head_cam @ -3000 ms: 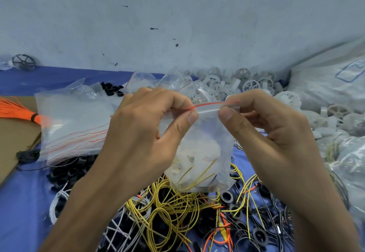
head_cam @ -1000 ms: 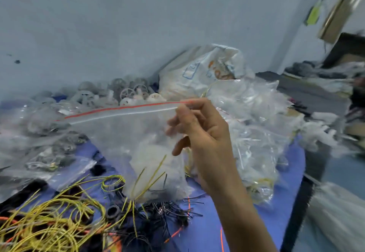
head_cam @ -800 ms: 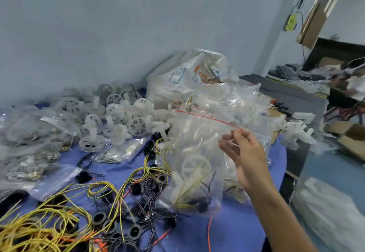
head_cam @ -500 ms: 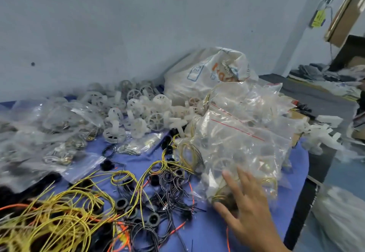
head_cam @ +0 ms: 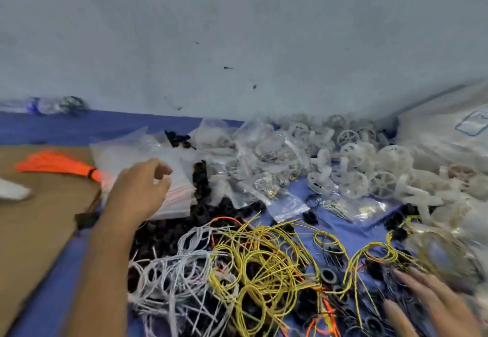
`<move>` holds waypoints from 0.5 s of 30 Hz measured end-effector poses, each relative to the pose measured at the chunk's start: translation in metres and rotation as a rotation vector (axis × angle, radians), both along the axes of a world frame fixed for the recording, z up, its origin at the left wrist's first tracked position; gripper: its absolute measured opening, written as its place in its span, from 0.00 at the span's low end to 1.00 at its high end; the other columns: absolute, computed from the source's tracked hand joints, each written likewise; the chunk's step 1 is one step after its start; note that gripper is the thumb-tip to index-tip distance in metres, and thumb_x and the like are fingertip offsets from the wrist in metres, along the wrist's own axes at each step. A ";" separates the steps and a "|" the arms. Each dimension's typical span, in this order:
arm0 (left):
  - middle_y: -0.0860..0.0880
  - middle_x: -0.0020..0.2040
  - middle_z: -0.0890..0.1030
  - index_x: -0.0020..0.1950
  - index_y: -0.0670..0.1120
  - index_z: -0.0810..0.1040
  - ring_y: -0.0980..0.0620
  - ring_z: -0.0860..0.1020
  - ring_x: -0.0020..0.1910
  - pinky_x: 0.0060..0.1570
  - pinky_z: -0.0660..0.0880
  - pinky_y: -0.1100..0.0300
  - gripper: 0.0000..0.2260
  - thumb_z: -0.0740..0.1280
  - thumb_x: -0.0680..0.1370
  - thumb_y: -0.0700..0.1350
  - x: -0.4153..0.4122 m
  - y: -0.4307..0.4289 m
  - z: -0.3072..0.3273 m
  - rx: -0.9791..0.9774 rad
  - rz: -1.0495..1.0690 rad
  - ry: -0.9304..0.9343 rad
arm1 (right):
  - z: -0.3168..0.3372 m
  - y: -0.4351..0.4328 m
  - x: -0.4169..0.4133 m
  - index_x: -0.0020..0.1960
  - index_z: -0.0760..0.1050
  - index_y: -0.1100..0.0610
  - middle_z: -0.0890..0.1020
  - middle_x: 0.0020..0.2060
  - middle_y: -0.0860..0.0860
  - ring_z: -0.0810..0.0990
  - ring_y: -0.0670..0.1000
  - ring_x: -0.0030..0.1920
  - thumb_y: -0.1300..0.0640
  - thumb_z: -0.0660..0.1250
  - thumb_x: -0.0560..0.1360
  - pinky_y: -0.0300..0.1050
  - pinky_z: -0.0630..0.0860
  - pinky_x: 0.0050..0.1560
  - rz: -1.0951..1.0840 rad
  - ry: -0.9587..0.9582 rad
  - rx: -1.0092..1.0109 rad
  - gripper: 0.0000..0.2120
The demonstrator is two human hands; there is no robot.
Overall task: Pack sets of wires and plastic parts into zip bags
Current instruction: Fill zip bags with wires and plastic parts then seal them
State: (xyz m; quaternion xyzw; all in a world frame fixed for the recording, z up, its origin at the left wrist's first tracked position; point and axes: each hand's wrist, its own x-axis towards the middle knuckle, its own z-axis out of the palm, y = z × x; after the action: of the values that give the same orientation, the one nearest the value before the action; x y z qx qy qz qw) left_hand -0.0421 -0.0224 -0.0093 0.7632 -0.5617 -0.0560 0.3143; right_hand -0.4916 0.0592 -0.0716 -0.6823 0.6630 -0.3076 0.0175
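worktop: covered in blue and set against a pale wall along its far edge.
zip bags: clear and empty with red lines at the mouth. They are stacked flat towards the left edge, between the cardboard and the black rings.
left hand: held over the stack of zip bags. The grip is loosely curled, thumb and forefinger apart, and nothing is seen pinched. Whether the fingertips touch the top bag cannot be told.
right hand: seen blurred at the near right corner. The grip is spread, with the fingers straight above the black wires, and nothing is held.
yellow wires: tangled in loops at the middle of the near edge.
white wires: tangled just left of the yellow wires and overlapping them.
black wires: thin strands scattered right of the yellow wires.
black rings: heaped beside the zip bags and spread down under the wires.
orange wires: a bundle bound with a black tie, laid on the cardboard. Its tied end is beside the zip bags.
cardboard: a brown sheet laid flat along the left edge.
white wheels: spoked plastic parts piled towards the far right corner.
small filled bags: heaped between the black rings and the white wheels.
sack: large and white, leaned at the right edge.
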 end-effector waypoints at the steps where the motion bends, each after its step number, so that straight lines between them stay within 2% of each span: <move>1: 0.47 0.61 0.79 0.57 0.54 0.79 0.44 0.74 0.61 0.62 0.71 0.50 0.10 0.69 0.76 0.45 -0.003 -0.003 -0.006 0.098 0.021 -0.051 | 0.005 -0.001 0.022 0.56 0.82 0.53 0.82 0.56 0.57 0.79 0.63 0.59 0.26 0.52 0.72 0.48 0.65 0.67 0.063 -0.062 0.032 0.36; 3: 0.47 0.69 0.71 0.65 0.56 0.74 0.42 0.66 0.68 0.66 0.65 0.48 0.19 0.68 0.75 0.45 -0.014 -0.011 -0.023 0.283 0.049 -0.107 | -0.002 -0.008 0.056 0.54 0.83 0.55 0.83 0.52 0.53 0.80 0.59 0.58 0.31 0.56 0.75 0.44 0.67 0.63 0.131 -0.088 0.031 0.32; 4: 0.48 0.71 0.67 0.68 0.56 0.71 0.42 0.63 0.69 0.66 0.63 0.47 0.23 0.67 0.74 0.44 -0.016 -0.014 -0.029 0.322 0.066 -0.103 | -0.004 -0.010 0.072 0.55 0.83 0.56 0.83 0.52 0.52 0.79 0.59 0.58 0.36 0.61 0.75 0.47 0.69 0.62 0.177 -0.097 0.032 0.26; 6: 0.48 0.74 0.66 0.72 0.54 0.67 0.42 0.62 0.72 0.67 0.61 0.45 0.26 0.65 0.75 0.42 -0.010 -0.016 -0.039 0.293 0.135 -0.061 | -0.009 -0.015 0.094 0.57 0.82 0.56 0.83 0.53 0.51 0.79 0.61 0.60 0.49 0.71 0.72 0.57 0.72 0.60 0.257 -0.077 0.080 0.16; 7: 0.48 0.74 0.66 0.73 0.53 0.67 0.42 0.63 0.72 0.68 0.61 0.44 0.25 0.63 0.76 0.42 -0.003 -0.017 -0.044 0.263 0.184 -0.036 | -0.012 -0.017 0.100 0.57 0.82 0.55 0.84 0.53 0.50 0.80 0.60 0.60 0.51 0.71 0.72 0.59 0.73 0.59 0.259 -0.034 0.095 0.15; 9: 0.48 0.75 0.67 0.74 0.51 0.67 0.43 0.64 0.73 0.69 0.61 0.44 0.24 0.59 0.78 0.41 0.011 -0.016 -0.053 0.264 0.255 -0.015 | -0.019 -0.017 0.105 0.56 0.83 0.52 0.84 0.53 0.47 0.83 0.56 0.55 0.46 0.65 0.73 0.56 0.77 0.53 0.271 0.093 0.036 0.16; 11: 0.48 0.75 0.67 0.75 0.51 0.66 0.42 0.64 0.73 0.69 0.62 0.46 0.23 0.56 0.79 0.42 0.020 -0.015 -0.060 0.348 0.265 -0.036 | -0.021 -0.013 0.106 0.54 0.83 0.49 0.84 0.53 0.45 0.84 0.52 0.52 0.42 0.59 0.73 0.52 0.77 0.50 0.273 0.105 0.009 0.20; 15: 0.46 0.69 0.75 0.70 0.55 0.73 0.39 0.68 0.67 0.64 0.62 0.45 0.19 0.59 0.79 0.45 0.023 -0.017 -0.062 0.309 0.337 -0.077 | -0.018 -0.010 0.108 0.54 0.83 0.47 0.84 0.54 0.43 0.84 0.50 0.51 0.40 0.58 0.72 0.49 0.77 0.50 0.221 0.070 0.052 0.20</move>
State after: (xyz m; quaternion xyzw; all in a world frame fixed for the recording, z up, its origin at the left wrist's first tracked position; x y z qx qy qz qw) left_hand -0.0189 -0.0394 -0.0708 0.8869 -0.4227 -0.0590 0.1769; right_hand -0.3839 0.0489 -0.0899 -0.7608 0.5919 -0.2624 0.0459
